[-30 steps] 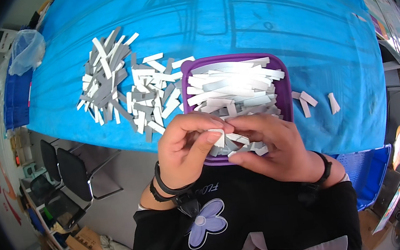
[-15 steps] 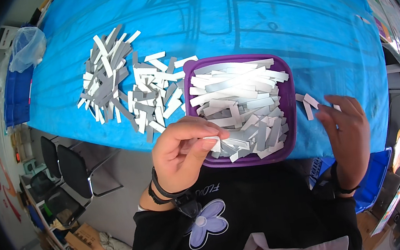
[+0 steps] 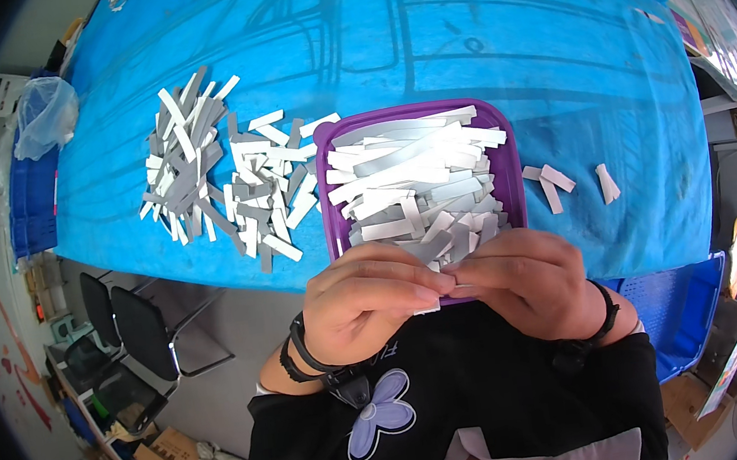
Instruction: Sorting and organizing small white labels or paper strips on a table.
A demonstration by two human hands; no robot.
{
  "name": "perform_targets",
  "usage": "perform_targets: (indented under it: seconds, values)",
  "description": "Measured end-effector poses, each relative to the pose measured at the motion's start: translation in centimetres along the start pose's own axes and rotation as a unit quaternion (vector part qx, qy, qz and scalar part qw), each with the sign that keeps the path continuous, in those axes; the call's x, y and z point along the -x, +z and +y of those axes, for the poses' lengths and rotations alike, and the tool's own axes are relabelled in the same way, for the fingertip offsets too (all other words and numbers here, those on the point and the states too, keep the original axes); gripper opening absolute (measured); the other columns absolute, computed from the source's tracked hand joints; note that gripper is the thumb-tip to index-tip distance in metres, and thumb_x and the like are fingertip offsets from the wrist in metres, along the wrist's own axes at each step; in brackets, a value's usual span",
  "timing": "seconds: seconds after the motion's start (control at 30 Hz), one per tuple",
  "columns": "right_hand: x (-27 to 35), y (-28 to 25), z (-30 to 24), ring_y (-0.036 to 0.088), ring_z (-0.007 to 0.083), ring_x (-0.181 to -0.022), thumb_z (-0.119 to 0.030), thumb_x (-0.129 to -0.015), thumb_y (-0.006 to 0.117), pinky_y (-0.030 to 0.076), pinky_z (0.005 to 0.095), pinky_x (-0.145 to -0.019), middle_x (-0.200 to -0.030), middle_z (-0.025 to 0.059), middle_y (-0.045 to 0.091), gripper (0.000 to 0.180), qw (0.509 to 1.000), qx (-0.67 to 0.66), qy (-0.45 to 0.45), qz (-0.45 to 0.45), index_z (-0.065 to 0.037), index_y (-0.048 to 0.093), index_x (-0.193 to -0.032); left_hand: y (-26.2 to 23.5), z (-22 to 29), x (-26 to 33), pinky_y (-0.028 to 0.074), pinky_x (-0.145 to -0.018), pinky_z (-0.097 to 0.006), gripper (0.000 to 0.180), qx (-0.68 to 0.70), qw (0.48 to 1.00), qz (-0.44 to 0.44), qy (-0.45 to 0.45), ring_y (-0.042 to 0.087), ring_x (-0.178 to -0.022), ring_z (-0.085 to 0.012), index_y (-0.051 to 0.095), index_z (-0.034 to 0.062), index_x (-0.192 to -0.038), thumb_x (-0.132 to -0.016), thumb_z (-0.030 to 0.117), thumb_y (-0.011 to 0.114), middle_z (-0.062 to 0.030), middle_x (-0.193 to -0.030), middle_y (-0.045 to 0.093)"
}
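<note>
Here my left hand (image 3: 367,298) and right hand (image 3: 524,280) meet just in front of my chest, fingertips pinched together on one small white strip (image 3: 432,306), each hand closed narrow on an end of it so I can work it between thumbs and forefingers. I hold it right at the near rim of the purple tray (image 3: 329,198), which is heaped with more white and grey strips, so the supply sits within easy reach. On the blue table (image 3: 455,29), to my left of the tray, lies a spread-out pile of strips (image 3: 218,183), greyer ones at its far side; to my right a few loose pieces (image 3: 563,182) lie apart, close to the table edge
</note>
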State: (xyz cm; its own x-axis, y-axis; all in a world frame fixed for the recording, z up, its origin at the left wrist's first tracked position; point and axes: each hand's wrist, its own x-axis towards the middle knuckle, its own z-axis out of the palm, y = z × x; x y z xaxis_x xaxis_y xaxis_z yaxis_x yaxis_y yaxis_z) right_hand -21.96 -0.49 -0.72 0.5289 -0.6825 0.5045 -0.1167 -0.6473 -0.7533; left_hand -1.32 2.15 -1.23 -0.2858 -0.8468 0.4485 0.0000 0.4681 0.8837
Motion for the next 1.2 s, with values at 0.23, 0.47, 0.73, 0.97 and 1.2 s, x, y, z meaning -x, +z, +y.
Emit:
perform_targets:
  seconds: [0.23, 0.47, 0.73, 0.97, 1.2]
  values:
    - [0.1, -0.3, 0.4, 0.056, 0.0240, -0.060, 0.002, -0.068, 0.072, 0.045, 0.0323, -0.051, -0.073, 0.0075, 0.058, 0.022, 0.998, 0.053, 0.000, 0.029, -0.003, 0.061, -0.087, 0.3, -0.2, 1.3, 0.050, -0.071, -0.027, 0.015, 0.102, 0.986, 0.112, -0.068, 0.065, -0.085, -0.0197, 0.056, 0.0017, -0.100, -0.088, -0.007, 0.052, -0.0186, -0.098, 0.065]
    - [0.3, -0.6, 0.5, 0.049, 0.0244, -0.049, -0.009, -0.072, 0.074, 0.038, 0.0341, -0.045, -0.058, 0.0057, 0.048, 0.027, 0.991, 0.118, 0.050, -0.047, -0.006, 0.049, -0.063, -0.7, -0.6, 1.9, 0.049, -0.082, -0.030, 0.015, 0.147, 0.977, 0.144, -0.057, 0.063, -0.091, -0.0201, 0.050, -0.0015, -0.103, -0.089, -0.006, 0.050, -0.0195, -0.100, 0.062]
    - [0.1, 0.2, 0.7, 0.047, 0.0232, -0.047, -0.014, -0.074, 0.072, 0.038, 0.0347, -0.044, -0.055, 0.0042, 0.045, 0.033, 0.978, 0.137, 0.078, -0.139, -0.006, 0.047, -0.055, -0.7, -0.6, 2.1, 0.048, -0.087, -0.032, 0.013, 0.205, 0.963, 0.126, -0.125, 0.062, -0.100, -0.0240, 0.050, -0.0021, -0.103, -0.090, -0.005, 0.050, -0.0180, -0.100, 0.062]
    - [0.3, -0.2, -0.5, 0.060, 0.0207, -0.060, -0.002, -0.071, 0.072, 0.049, 0.0293, -0.053, -0.079, 0.0066, 0.065, 0.029, 0.993, 0.087, 0.077, -0.013, -0.004, 0.046, -0.057, -0.9, -0.4, 2.0, 0.049, -0.087, -0.033, 0.012, 0.202, 0.962, 0.134, -0.129, 0.063, -0.098, -0.0241, 0.051, -0.0018, -0.102, -0.090, -0.003, 0.051, -0.0175, -0.099, 0.062]
    - [0.4, 0.3, -0.4, 0.066, 0.0235, -0.064, 0.000, -0.075, 0.071, 0.051, 0.0291, -0.055, -0.080, 0.0123, 0.067, 0.013, 0.983, 0.006, 0.165, 0.081, -0.001, 0.059, -0.081, -0.8, -0.5, 1.8, 0.049, -0.086, -0.034, 0.012, 0.197, 0.963, 0.137, -0.123, 0.063, -0.096, -0.0241, 0.051, -0.0019, -0.101, -0.090, -0.003, 0.052, -0.0175, -0.098, 0.063]
